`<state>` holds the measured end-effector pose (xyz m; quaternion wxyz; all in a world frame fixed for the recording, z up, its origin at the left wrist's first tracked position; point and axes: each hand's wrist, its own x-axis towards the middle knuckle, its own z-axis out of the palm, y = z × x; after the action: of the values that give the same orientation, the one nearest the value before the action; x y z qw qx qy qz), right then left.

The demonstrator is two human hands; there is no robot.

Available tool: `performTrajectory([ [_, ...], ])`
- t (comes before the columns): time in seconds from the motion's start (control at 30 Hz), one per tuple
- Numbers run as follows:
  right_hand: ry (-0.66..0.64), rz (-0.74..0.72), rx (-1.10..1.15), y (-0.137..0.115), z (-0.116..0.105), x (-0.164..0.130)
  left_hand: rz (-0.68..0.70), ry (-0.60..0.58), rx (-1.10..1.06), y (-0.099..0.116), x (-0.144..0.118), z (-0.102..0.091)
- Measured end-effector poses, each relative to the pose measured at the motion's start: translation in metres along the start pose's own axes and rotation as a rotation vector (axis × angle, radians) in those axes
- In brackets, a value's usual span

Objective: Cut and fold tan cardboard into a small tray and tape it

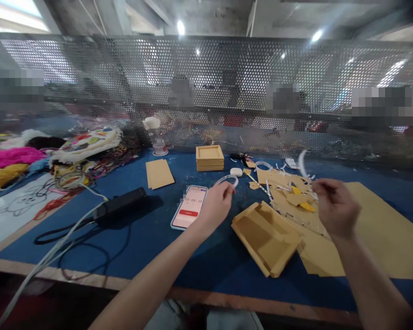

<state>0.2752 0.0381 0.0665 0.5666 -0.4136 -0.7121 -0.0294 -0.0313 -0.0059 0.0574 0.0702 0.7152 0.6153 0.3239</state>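
My left hand [219,201] is closed in a pinch on a thin white ring that looks like a tape roll [232,177], just above the phone [189,208], whose screen shows a timer. My right hand [337,208] is raised over the scraps at the right, its fingers pinched together. A curled white strip [302,163] stands up beside those fingertips and seems held by them, though the contact is hard to make out. Between my hands, tilted on the blue table, sits an open brown paper box [268,238] with folded walls.
Stacked paper trays [209,159] and flat brown cards [160,174] lie farther back. Paper scraps [289,192] and large brown sheets [382,229] cover the right. A black device [120,206] with cables, and coloured yarn [17,158], occupy the left. A perforated metal screen [227,68] stands behind.
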Motion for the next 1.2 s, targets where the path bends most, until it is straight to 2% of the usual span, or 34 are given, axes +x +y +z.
performTrajectory([
  [0.1,-0.144,0.021,0.049,0.003,0.014,-0.005,0.023,-0.056,0.106,0.002,0.015,0.019],
  [0.2,-0.371,0.038,0.167,0.003,0.025,-0.01,0.003,-0.102,0.193,0.002,0.015,0.032],
  [0.3,-0.505,0.021,0.21,0.001,0.028,-0.01,0.0,-0.138,0.251,0.01,-0.003,0.038],
  [0.43,-0.659,0.062,0.308,-0.009,0.025,-0.01,0.014,-0.271,0.3,0.017,-0.028,0.042],
  [0.53,-0.775,0.112,0.395,-0.019,0.022,-0.011,0.073,-0.304,0.281,0.009,-0.027,0.046],
  [0.67,-0.907,0.113,0.444,-0.028,0.02,-0.013,0.14,-0.325,0.219,-0.007,-0.013,0.049],
  [0.77,-0.96,0.093,0.4,-0.028,0.021,-0.013,0.171,-0.325,0.167,-0.012,-0.007,0.044],
  [0.87,-0.989,0.084,0.365,-0.025,0.023,-0.015,0.212,-0.342,0.078,-0.01,-0.009,0.031],
  [0.97,-1.008,0.087,0.357,-0.022,0.024,-0.017,0.301,-0.427,-0.185,-0.008,-0.012,0.015],
  [1.07,-1.009,0.099,0.356,-0.021,0.026,-0.018,0.275,-0.446,-0.309,-0.009,-0.013,0.005],
  [1.2,-0.975,0.138,0.346,-0.02,0.028,-0.018,0.254,-0.394,-0.299,-0.012,-0.013,0.003],
])
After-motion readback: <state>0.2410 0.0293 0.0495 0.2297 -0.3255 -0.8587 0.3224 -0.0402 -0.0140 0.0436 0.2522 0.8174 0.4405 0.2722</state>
